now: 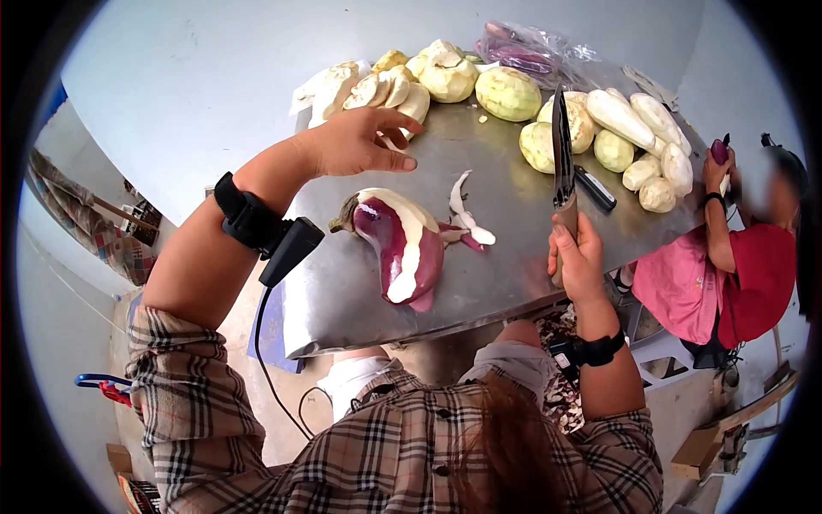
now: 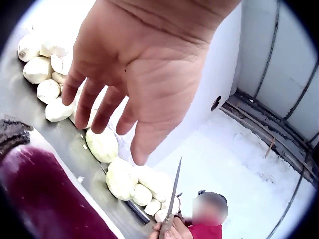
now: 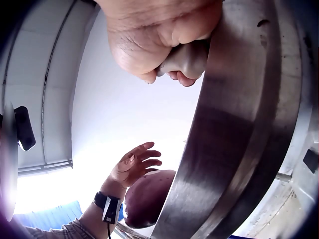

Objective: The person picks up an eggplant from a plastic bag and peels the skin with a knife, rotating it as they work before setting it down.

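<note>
In the head view my right hand (image 1: 578,257) grips a knife (image 1: 562,154) by its handle, blade pointing up. The same long narrow blade shows in the left wrist view. My left hand (image 1: 364,141) is raised with relaxed, spread fingers and holds nothing; the left wrist view shows its palm (image 2: 154,74). Below it on the metal table (image 1: 342,308) lies a large purple eggplant (image 1: 398,244), stem to the left, with a pale strip peeled along it. Curled peelings (image 1: 467,223) lie just right of the eggplant.
Peeled pale eggplants (image 1: 509,92) line the far side and right of the table. Unpeeled purple ones (image 1: 522,56) sit in clear plastic at the back. A black-and-silver object (image 1: 595,188) lies near the knife. Another person (image 1: 758,248) in red sits at the right.
</note>
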`<action>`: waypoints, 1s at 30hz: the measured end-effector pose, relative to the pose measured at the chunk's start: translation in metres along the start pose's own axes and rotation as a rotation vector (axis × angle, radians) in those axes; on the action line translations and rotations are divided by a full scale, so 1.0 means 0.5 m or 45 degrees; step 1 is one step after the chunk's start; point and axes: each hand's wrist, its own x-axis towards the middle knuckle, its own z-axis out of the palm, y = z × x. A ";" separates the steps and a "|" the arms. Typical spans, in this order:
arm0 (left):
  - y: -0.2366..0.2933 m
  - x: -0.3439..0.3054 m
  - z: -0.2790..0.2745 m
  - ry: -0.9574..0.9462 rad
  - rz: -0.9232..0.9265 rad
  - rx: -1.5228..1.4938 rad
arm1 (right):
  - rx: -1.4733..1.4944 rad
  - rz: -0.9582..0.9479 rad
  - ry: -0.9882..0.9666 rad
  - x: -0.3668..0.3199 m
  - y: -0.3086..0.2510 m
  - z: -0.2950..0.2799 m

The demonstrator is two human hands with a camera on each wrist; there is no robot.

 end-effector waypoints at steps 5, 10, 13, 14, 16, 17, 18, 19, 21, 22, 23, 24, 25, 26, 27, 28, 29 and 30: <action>-0.061 -0.025 -0.004 -0.403 0.232 0.152 | 0.030 -0.012 -0.009 0.003 0.008 -0.005; -0.076 -0.036 0.037 -0.534 0.036 -0.047 | -0.008 0.011 0.016 0.005 0.006 -0.005; -0.084 -0.040 0.045 -0.465 0.104 0.010 | 0.006 0.011 0.031 0.004 0.005 -0.002; -0.086 -0.042 0.046 -0.441 0.141 0.044 | -0.004 0.008 0.031 0.004 0.005 -0.001; -0.089 -0.051 0.052 -0.381 0.212 0.160 | -0.025 0.001 0.030 0.005 0.003 -0.001; -0.089 -0.055 0.057 -0.349 0.246 0.218 | -0.023 0.006 0.025 0.006 0.003 -0.003; -0.087 -0.059 0.060 -0.342 0.217 0.203 | -0.021 0.010 0.020 0.006 0.003 -0.003; -0.084 -0.063 0.063 -0.334 0.188 0.189 | -0.019 0.013 0.015 0.006 0.002 -0.003; -0.086 -0.066 0.061 -0.315 0.179 0.164 | -0.027 0.022 0.018 0.006 -0.005 0.000; -0.094 -0.065 0.064 -0.298 0.201 0.156 | -0.031 0.024 0.020 0.006 -0.006 0.000; -0.100 -0.065 0.065 -0.282 0.224 0.148 | -0.030 0.022 0.021 0.006 -0.007 0.001; -0.104 -0.066 0.064 -0.265 0.234 0.139 | -0.028 0.021 0.024 0.006 -0.006 0.000; -0.108 -0.068 0.063 -0.247 0.245 0.131 | -0.027 0.018 0.027 0.006 -0.005 0.000; -0.112 -0.071 0.060 -0.229 0.256 0.121 | -0.020 0.023 0.026 0.006 -0.005 -0.001; -0.119 -0.074 0.054 -0.221 0.223 0.102 | -0.014 0.030 0.024 0.005 -0.005 0.000; -0.128 -0.078 0.046 -0.211 0.190 0.083 | -0.008 0.035 0.021 0.005 -0.004 0.000; -0.138 -0.082 0.039 -0.202 0.157 0.065 | -0.013 0.034 0.022 0.005 -0.002 -0.001; -0.150 -0.089 0.034 -0.160 0.169 0.080 | -0.018 0.033 0.022 0.006 -0.001 -0.001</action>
